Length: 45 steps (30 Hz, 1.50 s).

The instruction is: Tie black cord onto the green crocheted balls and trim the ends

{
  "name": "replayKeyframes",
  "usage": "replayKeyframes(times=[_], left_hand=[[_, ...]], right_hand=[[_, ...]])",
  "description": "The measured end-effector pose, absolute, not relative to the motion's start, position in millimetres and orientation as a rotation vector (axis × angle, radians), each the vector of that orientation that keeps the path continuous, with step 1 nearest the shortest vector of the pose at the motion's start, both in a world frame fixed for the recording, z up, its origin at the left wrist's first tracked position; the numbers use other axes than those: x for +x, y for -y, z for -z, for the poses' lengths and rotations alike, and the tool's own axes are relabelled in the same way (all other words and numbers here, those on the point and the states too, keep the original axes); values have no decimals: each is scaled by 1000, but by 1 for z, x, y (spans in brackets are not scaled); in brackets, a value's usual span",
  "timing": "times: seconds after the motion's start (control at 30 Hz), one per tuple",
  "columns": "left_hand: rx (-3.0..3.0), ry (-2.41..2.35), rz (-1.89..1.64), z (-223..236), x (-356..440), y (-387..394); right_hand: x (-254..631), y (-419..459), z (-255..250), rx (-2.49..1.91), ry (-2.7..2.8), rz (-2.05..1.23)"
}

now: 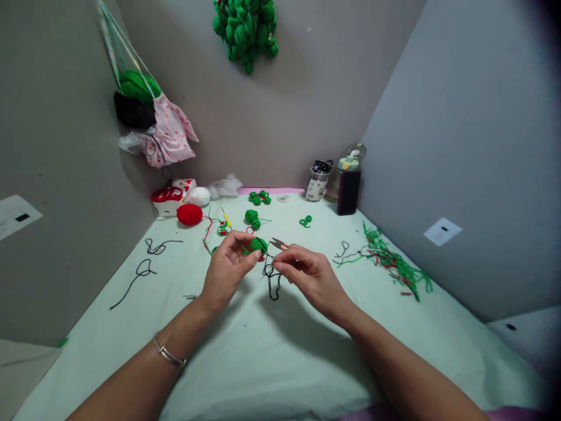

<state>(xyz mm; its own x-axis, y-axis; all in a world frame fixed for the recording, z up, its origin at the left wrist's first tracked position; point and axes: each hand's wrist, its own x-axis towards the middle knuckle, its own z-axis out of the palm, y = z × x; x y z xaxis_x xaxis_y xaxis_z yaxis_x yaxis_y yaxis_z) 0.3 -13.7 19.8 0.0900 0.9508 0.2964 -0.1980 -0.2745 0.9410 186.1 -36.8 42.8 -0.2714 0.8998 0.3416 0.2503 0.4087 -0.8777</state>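
Observation:
My left hand (pixel 228 266) is closed around a small green crocheted piece (pixel 259 245), holding it up over the table between thumb and fingers. Black yarn (pixel 274 286) hangs in loops from beside this piece. Just to the right, my right hand (pixel 312 278) pinches the black yarn between thumb and forefinger; whether a needle is also there is too small to tell. The blades of a pair of thread snips (pixel 279 244) show just beyond my right fingers. I cannot tell if they are held or lie on the cloth.
Behind my hands lie green crocheted pieces (pixel 252 218), a yellow-handled crochet hook (pixel 227 220) and a red yarn ball (pixel 190 214). Yarn scraps (pixel 397 263) are heaped at right. A phone (pixel 348 193) leans by a bottle and a pen cup (pixel 316 186). Black strands (pixel 142 270) lie left.

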Motion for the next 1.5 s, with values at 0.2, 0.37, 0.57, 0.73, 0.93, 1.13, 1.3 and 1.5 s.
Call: replayKeyframes(times=[0.2,0.37,0.57,0.73,0.93,1.13,1.3,1.5], left_hand=[[1360,-825,-1423,-18,1,14],[1380,-861,-1425,-17,2,15],[1360,-857,-1432,-19,2,15],[1281,-790,-1387,-17,3,16],[1197,-698,-1381,-11,9,19],[1200,-744,-1410,-13,11,24],[1254,-805,-1430,-18,10,24],[1272,-809,-1409,-21,6,22]], right_hand=[[182,37,-42,-1031,1767,-891],[182,38,-43,-1031,1775,-914],[180,39,-42,-1023,1733,-960],[176,38,-38,-981,1681,-964],[172,38,-29,-913,1636,-939],[173,34,-25,-903,1578,-895],[173,29,-28,-945,1500,-1063],[176,28,-28,-900,1564,-1046]])
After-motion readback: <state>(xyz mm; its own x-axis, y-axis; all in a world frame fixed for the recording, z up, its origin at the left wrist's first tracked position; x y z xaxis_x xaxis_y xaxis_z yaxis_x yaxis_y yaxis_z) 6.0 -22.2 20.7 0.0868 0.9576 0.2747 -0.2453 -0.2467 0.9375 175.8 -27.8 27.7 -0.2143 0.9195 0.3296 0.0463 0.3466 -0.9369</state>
